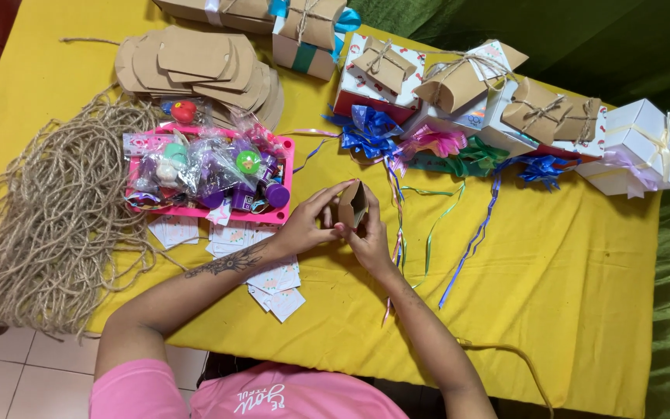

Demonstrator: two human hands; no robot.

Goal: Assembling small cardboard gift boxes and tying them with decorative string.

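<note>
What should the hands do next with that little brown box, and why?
Probably fold the open end flap shut. Both hands, left hand and right hand, hold the small brown pillow box upright with its end still gaping, while the finished boxes at the back are closed and tied with twine.

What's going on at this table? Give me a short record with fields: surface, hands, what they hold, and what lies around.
surface: table with a yellow cloth
left hand: left hand, fingers on the small kraft box
right hand: right hand, gripping the same box from below
box state: open at the top, held above the cloth
left of hands: pink tray of small bagged toys, white cards, heap of jute twine
far edge: stack of flat kraft boxes, tied kraft boxes, white gift box
middle: curled ribbons
</note>
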